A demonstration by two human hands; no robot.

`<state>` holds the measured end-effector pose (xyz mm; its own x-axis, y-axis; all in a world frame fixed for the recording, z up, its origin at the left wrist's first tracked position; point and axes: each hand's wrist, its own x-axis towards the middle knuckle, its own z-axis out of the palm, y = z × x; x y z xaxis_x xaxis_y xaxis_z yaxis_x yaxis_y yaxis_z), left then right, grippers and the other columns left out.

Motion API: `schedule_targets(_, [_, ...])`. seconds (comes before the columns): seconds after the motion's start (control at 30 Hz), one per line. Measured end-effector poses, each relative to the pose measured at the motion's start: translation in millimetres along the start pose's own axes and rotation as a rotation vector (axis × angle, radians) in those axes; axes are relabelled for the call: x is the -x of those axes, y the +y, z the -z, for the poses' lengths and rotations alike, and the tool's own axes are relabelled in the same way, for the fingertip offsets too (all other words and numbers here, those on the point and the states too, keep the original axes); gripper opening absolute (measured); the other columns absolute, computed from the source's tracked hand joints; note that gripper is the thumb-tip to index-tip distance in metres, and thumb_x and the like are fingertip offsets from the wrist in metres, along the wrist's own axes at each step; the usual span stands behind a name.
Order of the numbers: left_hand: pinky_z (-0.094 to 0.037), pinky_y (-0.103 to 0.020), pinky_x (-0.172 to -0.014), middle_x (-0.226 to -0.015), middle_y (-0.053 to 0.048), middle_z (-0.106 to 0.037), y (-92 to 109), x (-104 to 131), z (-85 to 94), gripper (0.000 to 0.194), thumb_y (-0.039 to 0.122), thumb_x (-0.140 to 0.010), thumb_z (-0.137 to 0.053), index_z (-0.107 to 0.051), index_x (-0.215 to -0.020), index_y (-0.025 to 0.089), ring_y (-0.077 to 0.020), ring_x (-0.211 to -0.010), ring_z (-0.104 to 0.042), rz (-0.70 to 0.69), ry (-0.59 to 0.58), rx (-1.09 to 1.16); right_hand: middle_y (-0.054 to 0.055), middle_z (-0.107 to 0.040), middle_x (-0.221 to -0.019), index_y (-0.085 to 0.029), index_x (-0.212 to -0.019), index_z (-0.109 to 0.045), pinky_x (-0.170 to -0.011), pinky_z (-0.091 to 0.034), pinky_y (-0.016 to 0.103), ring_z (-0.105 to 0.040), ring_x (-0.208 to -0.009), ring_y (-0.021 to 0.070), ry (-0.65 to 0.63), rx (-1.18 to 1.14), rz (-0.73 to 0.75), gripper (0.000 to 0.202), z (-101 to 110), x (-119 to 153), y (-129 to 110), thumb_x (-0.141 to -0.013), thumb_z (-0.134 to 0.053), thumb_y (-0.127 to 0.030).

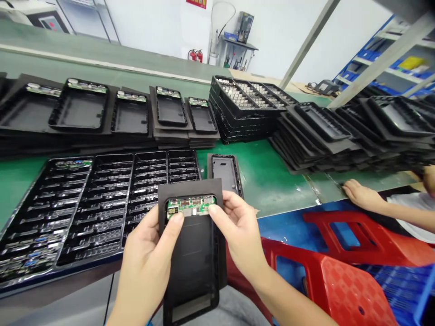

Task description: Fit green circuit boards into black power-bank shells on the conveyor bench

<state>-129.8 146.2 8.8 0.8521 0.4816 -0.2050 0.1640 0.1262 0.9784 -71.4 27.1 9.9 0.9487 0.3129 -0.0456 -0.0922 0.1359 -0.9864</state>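
You've got the black case (195, 258) by the near edge of the worktop (268, 185), left hand (146, 258) gripping its left side, right hand (244, 233) gripping the right. Both thumbs (222, 222) are at the green circuit board (199, 205) up top; slotted tray (84, 263) sits left.

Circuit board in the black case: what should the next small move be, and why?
Probably a gentle press of both thumbs on the circuit board: it lies in the far end of the black case, the left hand and right hand hold either side, with thumb tips at the board, and whether it sits fully home isn't clear.
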Motion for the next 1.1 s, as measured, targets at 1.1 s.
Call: schedule_targets(1.1, [-0.053, -0.026, -0.077, -0.100, 0.002, -0.069, -7.1, 20.2, -9.5, 0.039, 0.046, -0.078, -0.059, -0.060, -0.112, 0.027, -0.0190, -0.091, -0.064, -0.082, 0.216, -0.140, -0.001, -0.059, -0.071, -0.017, -0.076, -0.059, -0.068, -0.045, 0.026, -0.055, -0.071, 0.0145, 0.045, -0.163, -0.097, 0.009, -14.5, 2.5, -2.3, -0.072, -0.064, -0.024])
